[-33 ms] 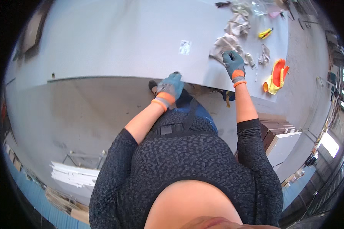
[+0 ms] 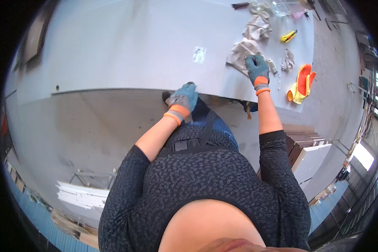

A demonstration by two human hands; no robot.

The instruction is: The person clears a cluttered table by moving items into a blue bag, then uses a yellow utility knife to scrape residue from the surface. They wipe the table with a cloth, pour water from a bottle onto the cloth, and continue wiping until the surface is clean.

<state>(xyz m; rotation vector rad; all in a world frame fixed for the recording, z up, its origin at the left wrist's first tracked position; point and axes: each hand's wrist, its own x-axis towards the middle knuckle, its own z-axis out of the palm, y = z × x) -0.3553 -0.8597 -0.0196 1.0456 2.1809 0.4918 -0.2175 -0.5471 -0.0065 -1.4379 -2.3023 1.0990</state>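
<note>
Rag [image 2: 242, 53] work is the step I judge in hand: my right hand [image 2: 256, 68] presses flat on the crumpled rag's near edge, my left hand [image 2: 185, 97] curls over the surface [image 2: 126, 50] edge left of it, holding nothing else.
</note>
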